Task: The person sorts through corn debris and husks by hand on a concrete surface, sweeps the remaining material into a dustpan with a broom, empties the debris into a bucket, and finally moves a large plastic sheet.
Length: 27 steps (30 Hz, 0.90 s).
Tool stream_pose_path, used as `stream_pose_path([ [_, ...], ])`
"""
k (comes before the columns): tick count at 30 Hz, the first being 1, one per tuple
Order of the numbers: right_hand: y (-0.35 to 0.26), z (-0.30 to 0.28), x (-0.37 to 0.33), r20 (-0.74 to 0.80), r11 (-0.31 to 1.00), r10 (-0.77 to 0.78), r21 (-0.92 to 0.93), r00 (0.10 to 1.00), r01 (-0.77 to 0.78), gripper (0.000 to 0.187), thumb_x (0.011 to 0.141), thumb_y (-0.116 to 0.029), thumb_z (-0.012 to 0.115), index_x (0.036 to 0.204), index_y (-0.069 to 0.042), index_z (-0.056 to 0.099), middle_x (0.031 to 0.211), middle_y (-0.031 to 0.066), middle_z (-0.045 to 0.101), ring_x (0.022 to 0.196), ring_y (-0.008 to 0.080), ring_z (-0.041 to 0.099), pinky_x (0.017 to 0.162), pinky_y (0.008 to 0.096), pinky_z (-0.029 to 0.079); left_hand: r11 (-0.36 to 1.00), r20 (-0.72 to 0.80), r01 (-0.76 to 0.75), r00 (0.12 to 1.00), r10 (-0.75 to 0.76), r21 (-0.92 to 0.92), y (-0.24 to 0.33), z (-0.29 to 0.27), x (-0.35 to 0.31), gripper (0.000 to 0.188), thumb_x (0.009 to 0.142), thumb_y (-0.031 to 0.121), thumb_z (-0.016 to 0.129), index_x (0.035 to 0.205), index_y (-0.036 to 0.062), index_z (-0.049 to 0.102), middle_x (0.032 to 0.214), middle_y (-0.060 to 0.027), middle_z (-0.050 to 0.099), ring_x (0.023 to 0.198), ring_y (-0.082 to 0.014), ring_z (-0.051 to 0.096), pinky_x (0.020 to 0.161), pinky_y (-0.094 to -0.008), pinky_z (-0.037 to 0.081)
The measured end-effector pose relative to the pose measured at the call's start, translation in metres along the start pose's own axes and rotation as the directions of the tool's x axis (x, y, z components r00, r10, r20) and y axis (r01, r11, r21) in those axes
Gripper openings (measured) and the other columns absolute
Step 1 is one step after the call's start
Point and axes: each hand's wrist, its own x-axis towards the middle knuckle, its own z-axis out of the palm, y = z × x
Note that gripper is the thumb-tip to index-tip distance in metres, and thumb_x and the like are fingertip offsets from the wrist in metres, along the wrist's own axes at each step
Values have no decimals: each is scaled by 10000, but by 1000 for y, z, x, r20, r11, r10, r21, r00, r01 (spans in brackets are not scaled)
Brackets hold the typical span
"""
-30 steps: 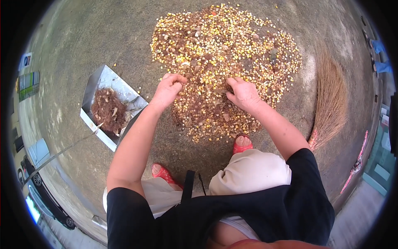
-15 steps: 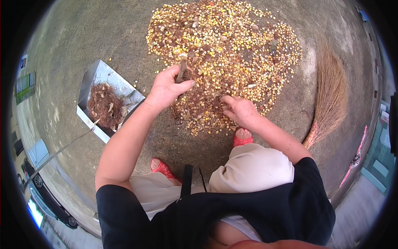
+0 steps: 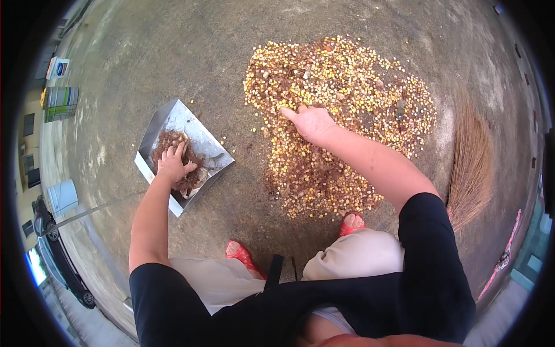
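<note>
- The dustpan [image 3: 186,119], a metal one with angled walls, sits on the floor [image 3: 231,52] to the left of the corn [image 3: 341,179], with a strip of floor between them.
- In the dustpan lies a heap of brown fluff [image 3: 165,142], stringy and tangled, with a few pale, husk-like bits in it; bare, smudged metal shows on the side toward the corn.
- The left hand [image 3: 171,166] is inside the dustpan, on top of the fluff, its fingers spread apart; nothing can be seen clamped in it.
- The right hand [image 3: 312,124] is over the left part of the corn, index finger stretched out; the other fingers are partly hidden, so I cannot tell whether they hold anything.
- The two hands are well apart.
- The corn is loose yellow and whitish kernels, spread wide on the floor in front of the feet, with brown fluff mixed through it and a small red scrap [image 3: 328,48] near its far edge.
- Single kernels lie near the dustpan.
- A straw broom [image 3: 471,162] lies to the right of the corn.
- At the far left stand a pale blue bucket [image 3: 62,198] and a white tub [image 3: 58,68]; their insides cannot be made out.
</note>
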Motion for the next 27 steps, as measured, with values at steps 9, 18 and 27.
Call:
stream_pose_path([
  [9, 31, -2, -7, -193, 879, 129, 476, 973, -22, 283, 726, -122, 626, 971, -46, 509, 801, 184, 575, 755, 297, 588, 682, 385, 475, 989, 30, -10, 1000, 6, 146, 14, -10, -15, 1032, 637, 514, 675, 1405, 211, 55, 1396, -164, 233, 1264, -380, 246, 969, -502, 256],
  [18, 17, -6, -60, -241, 785, 197, 620, 950, -6, 303, 724, -174, 662, 940, -45, 495, 856, 156, 579, 802, 292, 580, 705, 345, 462, 231, -332, -481, 813, 478, -846, 192, -83, -39, 355, 795, 144, 623, 1118, 38, 517, 878, -40, 577, 791, -99, 532, 715, -249, 455],
  [27, 15, 8, -78, -419, 939, 23, 321, 908, 124, 212, 818, -228, 545, 889, -32, 505, 820, 163, 585, 764, 328, 584, 672, 404, 484, -435, -234, -20, 864, 445, -900, 273, -44, -45, 148, 847, 95, 541, 969, 13, 550, 841, -38, 582, 738, -87, 540, 629, -238, 471],
])
